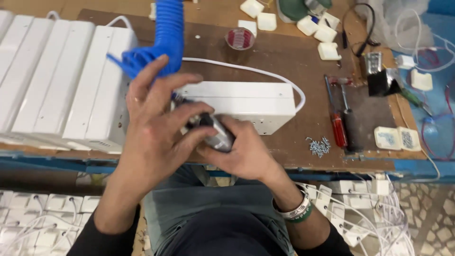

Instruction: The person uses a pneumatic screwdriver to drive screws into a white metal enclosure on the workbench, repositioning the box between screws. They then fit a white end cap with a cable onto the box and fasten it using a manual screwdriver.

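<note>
Together, both hands' fingers (189, 137) wrap the metal tool (219, 134).

The person is wearing black sleeves, pushed up so both forearms are showing bare. The left hand (154, 125) is wearing a thin ring (137, 100) on one finger. The right hand (244, 151) is wearing no ring that shows; its wrist is carrying a white band (295, 210) with dark markings and a green band (303, 215) just behind it. Grey-green trousers are covering the lap, with a dark garment lying nearest the camera.
</note>
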